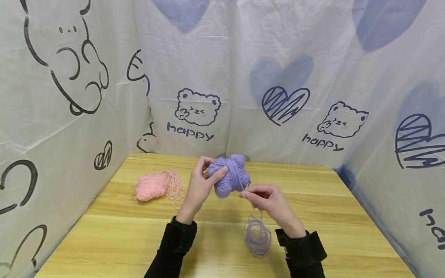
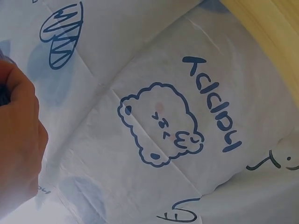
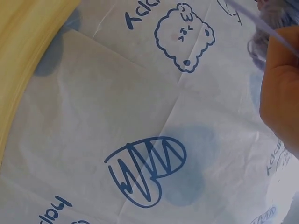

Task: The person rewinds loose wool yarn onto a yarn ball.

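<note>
One soft, lobed skein of purple yarn [image 1: 230, 175] is held raised over a yellow wood-grain tabletop [image 1: 219, 247]. At the left side of the skein, the left hand [image 1: 201, 180] grips it: the thumb lies across the near face, and the other fingers reach behind, partly hidden. At the lower right corner of the skein, the right hand [image 1: 267, 197] is closed in a pinch — thumb and forefinger meet on a thin strand of purple yarn [image 1: 243, 187] running from the wrapped middle.

Below and to the right of the skein, a loose bundle of purple yarn loops [image 1: 258, 237] connects upward by a strand toward the right hand; whether the bundle rests on the tabletop cannot be told.

To the left of the skein, well apart from it, a pink yarn skein [image 1: 151, 187] lies on the tabletop. Slack pink strands [image 1: 174, 187] spread from its right side.

Behind the purple skein stands a white cloth backdrop [image 1: 240, 116] — printed with blue hearts, bear faces and the word "happy". Each wrist carries a black band [image 1: 180, 233].
</note>
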`<state>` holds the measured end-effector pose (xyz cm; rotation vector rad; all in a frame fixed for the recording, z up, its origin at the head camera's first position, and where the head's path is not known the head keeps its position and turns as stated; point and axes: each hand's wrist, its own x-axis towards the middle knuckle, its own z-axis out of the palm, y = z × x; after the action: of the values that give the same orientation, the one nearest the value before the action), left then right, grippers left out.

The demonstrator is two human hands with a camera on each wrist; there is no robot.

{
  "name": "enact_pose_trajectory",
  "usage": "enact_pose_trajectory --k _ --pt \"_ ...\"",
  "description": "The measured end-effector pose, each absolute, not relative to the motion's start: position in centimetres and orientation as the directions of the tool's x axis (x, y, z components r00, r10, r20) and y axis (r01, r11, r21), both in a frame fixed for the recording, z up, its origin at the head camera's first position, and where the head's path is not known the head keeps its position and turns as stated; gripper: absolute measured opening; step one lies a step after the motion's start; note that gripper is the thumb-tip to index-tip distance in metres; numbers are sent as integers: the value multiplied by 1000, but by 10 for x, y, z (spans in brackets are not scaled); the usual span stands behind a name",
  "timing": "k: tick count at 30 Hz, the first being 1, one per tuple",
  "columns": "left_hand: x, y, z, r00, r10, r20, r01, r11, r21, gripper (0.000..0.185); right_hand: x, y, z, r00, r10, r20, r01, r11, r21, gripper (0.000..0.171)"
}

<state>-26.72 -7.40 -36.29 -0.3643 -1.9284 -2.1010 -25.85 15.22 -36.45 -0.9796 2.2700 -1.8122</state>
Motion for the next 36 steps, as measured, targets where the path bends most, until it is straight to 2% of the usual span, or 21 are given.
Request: enact_pose_trajectory --k 8,14,19,22,29,33,36 --pt "-265 -74 -358 -939 -16 342 339 -194 921 32 -264 151 -369 -790 -555 261 -382 113 -917 22" --pt "-261 -74 -356 -946 109 304 260 -302 917 27 -269 152 -374 -764 -589 262 -359 52 -932 24" --pt "-261 -74 -354 -920 225 320 238 -325 915 40 -272 156 -375 -750 -608 260 -341 18 -940 16" --pt "-260 -75 -354 -901 289 323 226 -322 919 44 -273 161 -374 -752 -616 235 -316 23 -949 13" --pt "-261 -76 -357 -838 460 294 184 -269 945 35 -274 170 -371 -790 -588 175 -269 74 -960 16" --pt "-261 -80 -359 -795 530 296 215 -209 954 41 -274 174 -369 -794 -575 196 -300 90 -950 12" --pt "-261 -82 -360 -795 534 290 257 -137 957 45 -274 176 -369 -799 -561 216 -316 87 -945 11"
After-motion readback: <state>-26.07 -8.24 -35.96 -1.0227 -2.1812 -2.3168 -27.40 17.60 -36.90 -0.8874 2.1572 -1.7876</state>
